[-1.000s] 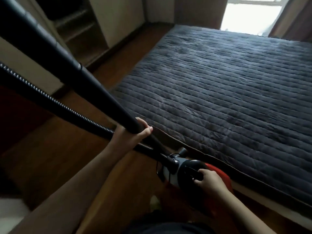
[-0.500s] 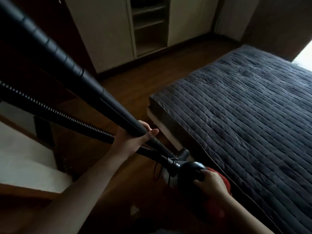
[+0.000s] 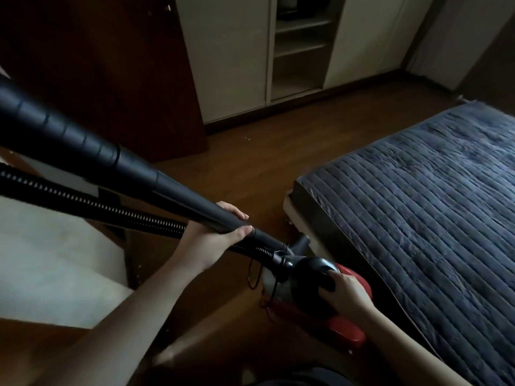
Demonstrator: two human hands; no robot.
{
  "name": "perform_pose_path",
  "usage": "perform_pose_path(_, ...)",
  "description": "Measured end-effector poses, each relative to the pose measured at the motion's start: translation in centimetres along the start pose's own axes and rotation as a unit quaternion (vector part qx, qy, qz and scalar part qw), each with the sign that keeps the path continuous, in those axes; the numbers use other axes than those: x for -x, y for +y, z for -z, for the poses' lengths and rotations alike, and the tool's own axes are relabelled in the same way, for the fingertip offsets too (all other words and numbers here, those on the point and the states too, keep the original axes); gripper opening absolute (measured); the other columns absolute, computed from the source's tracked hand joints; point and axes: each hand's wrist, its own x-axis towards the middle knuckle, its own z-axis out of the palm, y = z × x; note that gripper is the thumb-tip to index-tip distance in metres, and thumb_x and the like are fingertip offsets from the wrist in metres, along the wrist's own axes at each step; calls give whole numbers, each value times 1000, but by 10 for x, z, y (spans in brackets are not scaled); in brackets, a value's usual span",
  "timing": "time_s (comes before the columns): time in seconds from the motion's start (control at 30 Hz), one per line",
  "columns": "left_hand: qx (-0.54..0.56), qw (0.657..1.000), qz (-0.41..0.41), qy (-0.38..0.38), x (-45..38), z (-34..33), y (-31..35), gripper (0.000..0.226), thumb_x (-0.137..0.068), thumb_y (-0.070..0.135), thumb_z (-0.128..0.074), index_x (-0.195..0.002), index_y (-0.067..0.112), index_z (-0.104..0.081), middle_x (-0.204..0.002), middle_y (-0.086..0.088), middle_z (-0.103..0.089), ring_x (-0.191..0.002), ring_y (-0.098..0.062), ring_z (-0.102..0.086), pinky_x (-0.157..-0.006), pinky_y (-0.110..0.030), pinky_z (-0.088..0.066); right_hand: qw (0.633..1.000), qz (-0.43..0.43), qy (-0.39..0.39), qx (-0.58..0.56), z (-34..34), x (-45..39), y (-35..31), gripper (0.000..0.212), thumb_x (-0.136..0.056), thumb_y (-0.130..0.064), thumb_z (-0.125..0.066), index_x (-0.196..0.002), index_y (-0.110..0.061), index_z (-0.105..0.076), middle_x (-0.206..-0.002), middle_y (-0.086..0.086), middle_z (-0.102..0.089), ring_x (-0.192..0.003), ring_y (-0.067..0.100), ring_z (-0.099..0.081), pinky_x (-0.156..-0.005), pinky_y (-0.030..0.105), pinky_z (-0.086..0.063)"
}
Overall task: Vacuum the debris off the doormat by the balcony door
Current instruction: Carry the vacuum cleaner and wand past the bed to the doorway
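A red and black canister vacuum hangs low beside the bed. My right hand grips its black top handle. A long black wand runs from the upper left down toward the vacuum, and my left hand is wrapped around the wand's lower end. A ribbed black hose runs beneath the wand to the vacuum's front. The wand's far end is out of frame. No doormat or balcony door is in view.
A bed with a dark grey quilted cover fills the right side. Cream wardrobe doors and open shelves line the far wall. A dark wooden door stands at upper left. Brown wood floor lies between them.
The view has swung left, away from the bright window, toward the wardrobe and dark door. Both hands keep their hold on the wand and the vacuum.
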Motion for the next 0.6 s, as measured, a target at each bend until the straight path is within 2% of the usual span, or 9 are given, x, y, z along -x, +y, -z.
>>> perform_pose_path(0.07,20,1000,9,17,-16,8,-9,19,-79,18,-79,-93,21,-65,-101,11,-70,-100,-2,-65,-88,-15,-50,1000,11,-8,1,4,-23,-16,38,-82,-42,-65,-115,-22,-63,-100,0,-68,-88,18,-65,-66,23,-45)
perform_pose_path(0.2,13,998,27,49,-52,22,-25,17,-82,18,-76,-93,22,-65,-102,9,-70,-102,0,-63,-91,-14,-48,1000,24,-8,4,12,-70,-43,31,-82,-41,-65,-104,-20,-65,-83,-6,-60,-73,14,-58,-62,23,-44)
perform_pose_path(0.33,6,998,29,62,-98,31,-47,12,-83,21,-75,-91,26,-68,-103,8,-70,-104,-9,-65,-96,-31,-49,998,59,-14,18,21,-131,-63,33,-81,-43,-64,-106,-21,-65,-88,-3,-65,-83,17,-64,-61,22,-37)
perform_pose_path(0.43,-22,996,34,80,-138,34,-56,10,-83,22,-75,-91,23,-70,-100,11,-71,-101,-5,-65,-95,-28,-51,996,77,-34,13,31,-176,-78,33,-82,-42,-63,-105,-20,-65,-93,0,-69,-87,19,-66,-62,24,-37)
perform_pose_path(0.6,-64,994,34,77,-205,39,-60,9,-84,21,-74,-91,22,-69,-102,13,-71,-101,0,-64,-94,-14,-46,992,106,-69,-1,55,-242,-100,33,-84,-38,-63,-108,-16,-66,-92,0,-69,-85,17,-66,-66,25,-50)
